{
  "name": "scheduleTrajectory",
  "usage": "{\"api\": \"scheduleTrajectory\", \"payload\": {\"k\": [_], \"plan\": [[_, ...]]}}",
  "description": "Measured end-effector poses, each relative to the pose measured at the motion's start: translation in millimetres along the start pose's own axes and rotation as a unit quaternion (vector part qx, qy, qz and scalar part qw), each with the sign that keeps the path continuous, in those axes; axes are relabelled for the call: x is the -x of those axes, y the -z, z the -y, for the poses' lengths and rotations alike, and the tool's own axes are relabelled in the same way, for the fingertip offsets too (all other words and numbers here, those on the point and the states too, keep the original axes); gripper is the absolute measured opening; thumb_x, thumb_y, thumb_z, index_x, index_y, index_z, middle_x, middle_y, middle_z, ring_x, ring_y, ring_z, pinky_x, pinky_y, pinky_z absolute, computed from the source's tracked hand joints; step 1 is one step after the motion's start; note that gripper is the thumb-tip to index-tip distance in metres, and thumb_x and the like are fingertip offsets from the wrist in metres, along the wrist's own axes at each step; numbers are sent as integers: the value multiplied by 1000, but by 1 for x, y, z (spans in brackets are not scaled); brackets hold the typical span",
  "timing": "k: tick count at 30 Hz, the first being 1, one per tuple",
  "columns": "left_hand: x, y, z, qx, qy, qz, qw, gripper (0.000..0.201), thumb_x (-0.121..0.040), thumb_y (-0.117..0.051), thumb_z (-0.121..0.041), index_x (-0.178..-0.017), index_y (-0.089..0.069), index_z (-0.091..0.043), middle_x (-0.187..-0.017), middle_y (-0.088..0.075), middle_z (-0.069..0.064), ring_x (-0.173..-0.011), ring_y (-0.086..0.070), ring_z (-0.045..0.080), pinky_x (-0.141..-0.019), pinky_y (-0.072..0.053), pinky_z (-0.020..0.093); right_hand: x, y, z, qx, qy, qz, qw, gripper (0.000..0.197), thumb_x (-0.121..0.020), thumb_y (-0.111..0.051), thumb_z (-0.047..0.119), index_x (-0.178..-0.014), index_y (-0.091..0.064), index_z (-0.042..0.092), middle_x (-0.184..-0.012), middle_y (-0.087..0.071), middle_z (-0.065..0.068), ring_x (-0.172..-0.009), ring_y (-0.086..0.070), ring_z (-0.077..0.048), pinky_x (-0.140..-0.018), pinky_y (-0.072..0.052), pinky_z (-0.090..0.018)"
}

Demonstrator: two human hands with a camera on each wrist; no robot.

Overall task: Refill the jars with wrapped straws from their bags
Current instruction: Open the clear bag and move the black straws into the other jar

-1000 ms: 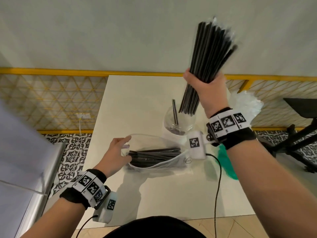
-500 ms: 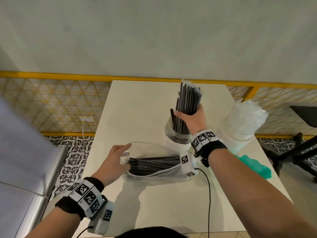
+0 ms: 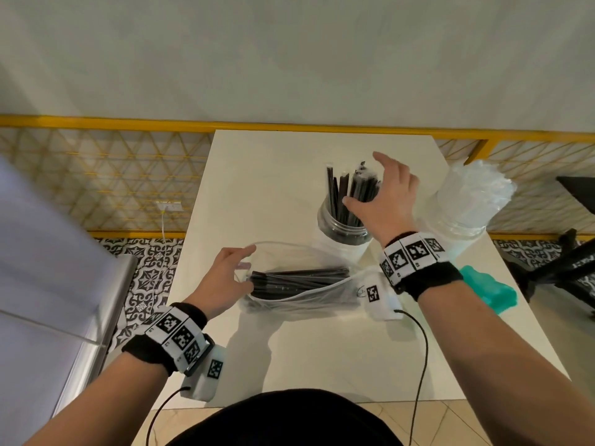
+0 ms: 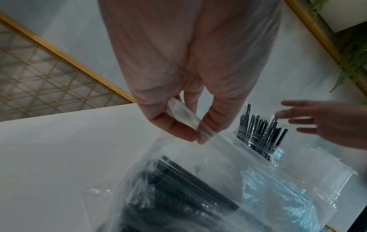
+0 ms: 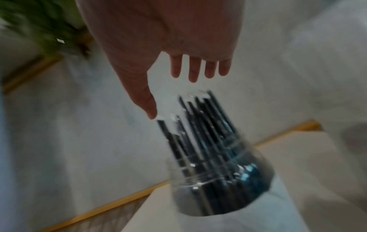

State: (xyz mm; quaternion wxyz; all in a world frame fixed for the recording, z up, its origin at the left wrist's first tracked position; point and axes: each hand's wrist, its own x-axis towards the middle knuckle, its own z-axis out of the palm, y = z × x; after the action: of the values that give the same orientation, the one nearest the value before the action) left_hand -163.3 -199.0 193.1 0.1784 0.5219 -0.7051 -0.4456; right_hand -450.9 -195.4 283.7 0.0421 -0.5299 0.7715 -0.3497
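Note:
A clear jar (image 3: pixel 342 231) (image 5: pixel 222 180) on the white table (image 3: pixel 270 188) holds several black wrapped straws (image 3: pixel 351 191) (image 4: pixel 258 125) standing upright. My right hand (image 3: pixel 383 201) (image 5: pixel 178 75) hovers beside and just above their tops, fingers spread and holding nothing. A clear plastic bag (image 3: pixel 306 294) (image 4: pixel 218 180) lies in front of the jar with more black straws (image 3: pixel 299 278) inside. My left hand (image 3: pixel 225 278) (image 4: pixel 190 125) pinches the bag's open edge between thumb and fingers.
A second jar (image 3: pixel 463 204) full of clear-wrapped straws stands at the right, with a teal bag (image 3: pixel 489 291) lying near the table's right edge. A yellow lattice railing (image 3: pixel 96 175) runs behind the table. A steel counter (image 3: pixel 96 317) is at the left, and a black chair frame (image 3: pixel 566 265) at the right.
My right hand lowered the bundle of black straws into the jar, let go and opened above them. The left hand stayed on the bag's edge.

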Motion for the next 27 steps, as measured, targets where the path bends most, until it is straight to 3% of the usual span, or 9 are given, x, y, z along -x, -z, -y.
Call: {"api": "scheduleTrajectory", "payload": {"k": [2,3,6,8,10,12,16,22,27], "plan": [[1,-1,2,1,-3,-1,1000,66,-84,-60,2,-142,-40,-23,-125,-37,0,-117,-50,11,-67,-46,3,22,2,21,6,51,-13,999,53,-74,-76,29,-122,-56,23,-123,-54,-2,-113,-47,-23,-93,-37,-32],[1,-2,2,2,-5,-3,1000,66,-85,-59,2,-142,-40,-23,-126,-37,0,-117,-51,11,-67,-45,2,35,-2,29,-14,82,24,996,38,-76,-73,27,-112,-61,23,-112,-58,1,-103,-53,-17,-87,-42,-28],[2,-2,4,1,-11,-13,1000,65,-85,-60,1,-142,-42,-24,-126,-40,1,-116,-52,12,-68,-43,0,80,-33,34,-45,126,243,961,14,-87,-61,14,-96,-68,21,-96,-64,5,-83,-54,-8,-85,-51,-32],[5,0,5,2,-16,-15,1000,68,-83,-64,0,-141,-43,-28,-125,-40,-1,-113,-52,10,-69,-43,0,97,-55,20,38,124,316,940,19,-90,-56,15,-102,-69,21,-104,-65,3,-93,-55,-14,-92,-49,-37],[9,1,7,-3,-20,-13,1000,73,-80,-70,-3,-139,-43,-36,-121,-40,-4,-109,-52,8,-74,-43,5,101,-70,4,100,128,343,925,30,-88,-61,20,-118,-62,21,-116,-60,1,-109,-52,-19,-99,-43,-35],[12,0,10,-12,-15,-9,1000,78,-76,-75,-8,-138,-41,-42,-119,-39,-5,-103,-52,5,-80,-41,11,102,-84,-7,117,141,373,910,55,-79,-71,30,-130,-53,21,-126,-55,-1,-117,-48,-22,-104,-37,-35],[13,-4,13,-20,-13,2,1000,85,-73,-76,-9,-142,-35,-39,-120,-41,-4,-94,-52,8,-85,-38,16,110,-109,-11,180,162,409,880,85,-73,-76,39,-144,-34,18,-138,-47,-5,-125,-44,-26,-108,-35,-41],[14,-5,15,-22,-38,10,999,85,-71,-73,-4,-141,-39,-39,-124,-44,-6,-104,-49,11,-88,-40,16,124,-116,-8,228,146,412,870,67,-71,-76,32,-128,-46,14,-127,-42,-8,-119,-44,-28,-99,-42,-41],[16,-1,8,-32,-50,5,998,82,-75,-72,-5,-144,-36,-32,-126,-42,-5,-108,-46,8,-84,-36,2,113,-104,-6,174,131,410,886,45,-74,-73,21,-114,-54,13,-117,-52,-8,-110,-52,-27,-94,-47,-38]]}}
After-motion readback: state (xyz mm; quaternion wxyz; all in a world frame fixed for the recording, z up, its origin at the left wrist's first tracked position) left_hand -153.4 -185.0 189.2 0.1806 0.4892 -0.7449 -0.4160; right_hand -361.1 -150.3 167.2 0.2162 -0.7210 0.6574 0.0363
